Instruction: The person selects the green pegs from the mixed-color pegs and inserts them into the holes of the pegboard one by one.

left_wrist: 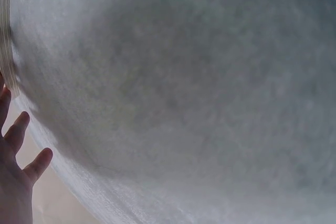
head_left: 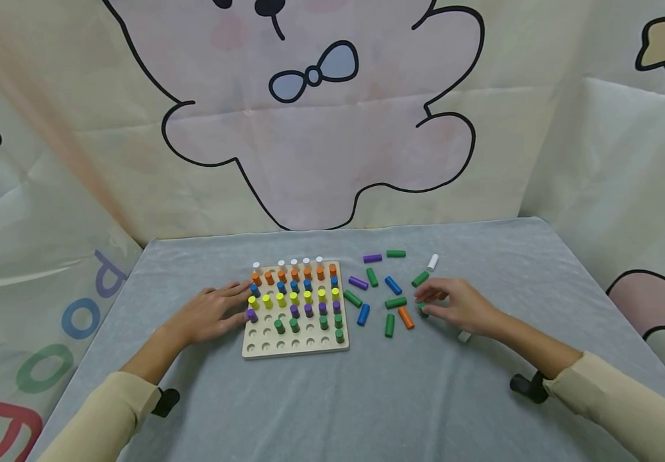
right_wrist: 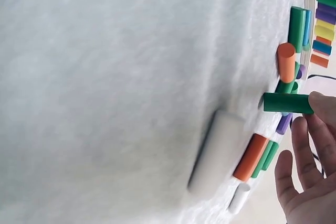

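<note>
In the head view my left hand lies at the left edge of a wooden pegboard, its fingers extended against that side. Upright pegs in white, orange, blue, yellow, purple and green stand in rows on the board, with bare holes mostly toward the front. My right hand, to the right of the board, pinches a green peg between thumb and fingertips. The right wrist view has this peg held just off the cloth. An orange peg lies just left of that hand, and a white peg lies partly under it.
Loose pegs lie scattered between the board and my right hand, among them a blue peg, a purple peg and several green ones. Farther back is another white peg. Grey cloth covers the table, with printed curtains behind and beside it.
</note>
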Available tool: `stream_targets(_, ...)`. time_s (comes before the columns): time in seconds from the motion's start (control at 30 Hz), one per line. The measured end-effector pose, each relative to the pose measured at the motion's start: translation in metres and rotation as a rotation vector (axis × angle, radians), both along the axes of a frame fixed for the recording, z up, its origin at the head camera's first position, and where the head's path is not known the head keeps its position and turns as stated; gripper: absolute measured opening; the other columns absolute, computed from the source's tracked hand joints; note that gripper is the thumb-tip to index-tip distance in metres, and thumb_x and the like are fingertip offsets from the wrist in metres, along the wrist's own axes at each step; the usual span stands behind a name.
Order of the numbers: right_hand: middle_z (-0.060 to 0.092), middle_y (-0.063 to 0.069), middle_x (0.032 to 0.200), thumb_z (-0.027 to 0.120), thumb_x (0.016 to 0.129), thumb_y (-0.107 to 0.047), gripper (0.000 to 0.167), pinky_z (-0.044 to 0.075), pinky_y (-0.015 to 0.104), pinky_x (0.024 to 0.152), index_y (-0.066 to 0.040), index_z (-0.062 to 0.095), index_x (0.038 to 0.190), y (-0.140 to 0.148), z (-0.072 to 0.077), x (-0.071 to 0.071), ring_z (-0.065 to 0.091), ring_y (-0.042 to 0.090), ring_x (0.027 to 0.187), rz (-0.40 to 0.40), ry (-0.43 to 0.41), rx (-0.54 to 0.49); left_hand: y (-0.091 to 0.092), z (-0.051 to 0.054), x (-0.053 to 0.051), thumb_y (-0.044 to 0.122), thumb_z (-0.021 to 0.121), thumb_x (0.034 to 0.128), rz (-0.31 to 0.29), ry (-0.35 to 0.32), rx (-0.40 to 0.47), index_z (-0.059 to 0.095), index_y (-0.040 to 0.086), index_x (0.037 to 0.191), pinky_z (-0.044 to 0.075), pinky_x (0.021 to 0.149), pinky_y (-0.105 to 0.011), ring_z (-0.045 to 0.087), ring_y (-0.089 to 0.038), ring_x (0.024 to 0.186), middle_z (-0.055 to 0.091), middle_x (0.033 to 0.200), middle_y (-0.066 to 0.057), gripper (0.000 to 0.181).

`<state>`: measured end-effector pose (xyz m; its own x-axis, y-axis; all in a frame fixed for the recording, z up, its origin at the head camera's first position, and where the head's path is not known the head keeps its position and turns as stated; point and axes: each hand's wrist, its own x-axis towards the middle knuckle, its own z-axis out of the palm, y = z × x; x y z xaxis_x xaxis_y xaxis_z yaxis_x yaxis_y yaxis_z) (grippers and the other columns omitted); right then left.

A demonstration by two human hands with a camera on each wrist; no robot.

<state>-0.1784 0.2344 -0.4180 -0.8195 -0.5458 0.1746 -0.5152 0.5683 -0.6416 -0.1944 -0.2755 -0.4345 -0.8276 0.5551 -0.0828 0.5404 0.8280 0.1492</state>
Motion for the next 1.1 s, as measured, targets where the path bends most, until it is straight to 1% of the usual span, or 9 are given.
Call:
stream_targets(0.1,0.073,0.003,0.102,0.078,0.082,0.003,0.026,0.056,0.041,0.078,-0.004,0.071,0.107,-0.006,0.003,-0.001,0.069,0.018,0.091,0.014,0.005,-0.001,0.000,0.000,-0.001,0.051,0.051,0.0993,0.004,-0.004,0.001,0.046,0.010,0.149,0.036,0.103,-0.066,0.035,-0.040,0.143,0.039,0.156,-0.012,0.065)
stream_targets(0.3,0.073,0.002,0.099,0.077,0.084,0.001,0.025,0.055,0.042,0.074,-0.006,0.071,0.107,-0.024,0.012,-0.004,0.067,0.014,0.089,0.051,0.027,-0.010,0.001,0.001,-0.001,0.050,0.052,0.0994,-0.005,0.005,0.017,0.047,0.009,0.149,0.036,0.102,-0.067,0.037,-0.041,0.142,0.040,0.155,-0.014,0.064)
stream_targets(0.37,0.073,0.002,0.100,0.077,0.085,0.000,0.025,0.055,0.044,0.076,-0.007,0.071,0.108,-0.034,0.017,-0.005,0.067,0.015,0.090,0.065,0.031,-0.007,0.001,0.001,-0.001,0.049,0.052,0.0996,-0.010,0.009,0.017,0.048,0.008,0.148,0.037,0.101,-0.067,0.038,-0.042,0.141,0.041,0.154,-0.015,0.064)
stream_targets(0.53,0.073,0.002,0.103,0.075,0.087,-0.004,0.025,0.053,0.047,0.082,-0.012,0.070,0.111,-0.062,0.035,-0.006,0.066,0.013,0.093,0.081,0.003,-0.004,-0.001,0.001,-0.001,0.048,0.053,0.0993,-0.011,0.011,0.016,0.049,0.009,0.148,0.037,0.101,-0.067,0.038,-0.041,0.141,0.042,0.154,-0.014,0.062)
stream_targets(0.6,0.073,0.000,0.103,0.076,0.088,-0.006,0.024,0.054,0.044,0.083,-0.013,0.071,0.110,-0.073,0.041,-0.006,0.065,0.010,0.093,0.086,-0.002,-0.008,-0.001,0.001,-0.001,0.048,0.053,0.0992,-0.011,0.010,0.019,0.049,0.009,0.148,0.037,0.101,-0.066,0.038,-0.041,0.141,0.041,0.154,-0.014,0.062)
stream_targets(0.73,0.072,-0.002,0.105,0.076,0.088,-0.008,0.024,0.053,0.035,0.083,-0.012,0.071,0.111,-0.091,0.049,-0.005,0.065,0.009,0.094,0.116,0.004,-0.028,-0.001,-0.001,-0.002,0.047,0.054,0.0992,-0.016,0.012,0.023,0.048,0.009,0.148,0.037,0.100,-0.067,0.039,-0.041,0.140,0.041,0.154,-0.014,0.062)
stream_targets(0.8,0.073,-0.001,0.106,0.076,0.088,-0.009,0.026,0.053,0.033,0.083,-0.010,0.070,0.113,-0.098,0.051,-0.004,0.065,0.009,0.095,0.133,0.005,-0.040,-0.001,-0.001,-0.002,0.046,0.054,0.0994,-0.020,0.014,0.024,0.048,0.009,0.148,0.038,0.100,-0.067,0.039,-0.041,0.140,0.041,0.154,-0.014,0.062)
stream_targets(0.9,0.074,0.000,0.106,0.077,0.088,-0.008,0.028,0.053,0.034,0.085,-0.008,0.070,0.115,-0.109,0.052,-0.003,0.066,0.009,0.097,0.148,0.007,-0.055,0.000,-0.001,-0.001,0.047,0.054,0.0994,-0.020,0.014,0.026,0.048,0.009,0.148,0.038,0.100,-0.066,0.039,-0.041,0.140,0.041,0.154,-0.014,0.062)
stream_targets(1.1,0.075,0.000,0.103,0.076,0.087,-0.006,0.027,0.053,0.045,0.086,-0.008,0.068,0.113,-0.128,0.045,0.002,0.067,0.011,0.096,0.174,-0.017,-0.086,0.000,-0.001,-0.001,0.048,0.053,0.0996,-0.017,0.009,0.025,0.049,0.008,0.148,0.038,0.100,-0.067,0.038,-0.041,0.141,0.041,0.155,-0.015,0.062)
